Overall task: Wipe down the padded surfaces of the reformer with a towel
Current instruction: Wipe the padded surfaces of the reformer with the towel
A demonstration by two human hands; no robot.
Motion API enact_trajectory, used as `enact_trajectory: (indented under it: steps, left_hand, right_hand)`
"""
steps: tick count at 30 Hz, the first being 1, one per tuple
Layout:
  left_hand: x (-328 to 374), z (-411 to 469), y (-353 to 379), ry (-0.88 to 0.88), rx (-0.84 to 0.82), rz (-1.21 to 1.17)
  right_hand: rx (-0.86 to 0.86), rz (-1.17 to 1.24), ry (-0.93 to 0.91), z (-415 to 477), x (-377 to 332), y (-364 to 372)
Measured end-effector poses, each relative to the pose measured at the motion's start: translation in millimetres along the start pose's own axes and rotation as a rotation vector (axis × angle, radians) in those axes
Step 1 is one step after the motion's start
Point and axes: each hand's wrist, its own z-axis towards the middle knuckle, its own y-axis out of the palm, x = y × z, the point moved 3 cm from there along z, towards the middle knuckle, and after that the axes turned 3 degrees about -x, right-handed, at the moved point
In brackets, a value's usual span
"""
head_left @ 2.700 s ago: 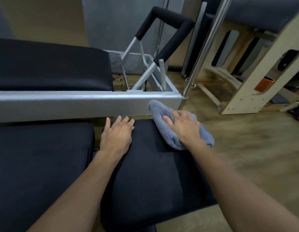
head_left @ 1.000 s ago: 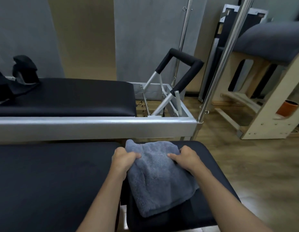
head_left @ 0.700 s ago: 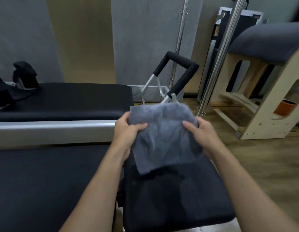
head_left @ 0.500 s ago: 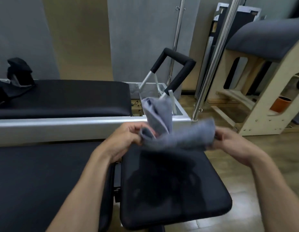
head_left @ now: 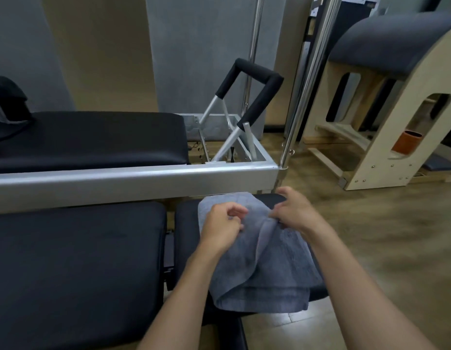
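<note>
A grey towel [head_left: 265, 269] lies spread over the small black pad [head_left: 186, 223] in front of me, covering most of it and hanging past its near edge. My left hand [head_left: 222, 228] rests on the towel's left part with its fingers curled. My right hand [head_left: 295, 213] pinches a raised fold running down the towel's middle. A larger black pad [head_left: 75, 269] lies to the left. Beyond a silver frame rail [head_left: 123, 180] sits the reformer's black carriage pad [head_left: 88, 137].
A padded black footbar [head_left: 254, 84] rises at the reformer's end. Chrome poles [head_left: 310, 79] stand at the frame's right corner. A wooden ladder barrel with a grey padded top [head_left: 396, 46] stands on the wood floor to the right, holding an orange cup [head_left: 406, 145].
Both hands lifted the towel off the small pad, turned and refolded it in the air, and laid it back down over the pad. The right hand now holds a centre fold.
</note>
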Motion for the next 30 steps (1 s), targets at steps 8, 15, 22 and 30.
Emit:
enact_trajectory:
  steps: [8, 15, 22, 30]
  left_hand:
    - [-4.5, 5.2, -5.9, 0.283, 0.182, 0.505]
    - [-44.4, 0.1, 29.1, 0.397, -0.024, 0.957]
    - [-46.6, 23.0, -2.2, 0.233, 0.227, 0.514]
    - [-71.6, 82.3, -61.9, 0.028, 0.290, 0.778]
  right_hand:
    - [0.009, -0.148, 0.263, -37.0, 63.6, -46.9]
    - [0.363, -0.465, -0.227, -23.0, 32.4, 12.8]
    - [0.203, -0.814, -0.214, -23.0, 60.0, 89.7]
    - [0.249, -0.838, -0.241, 20.7, 65.4, 78.1]
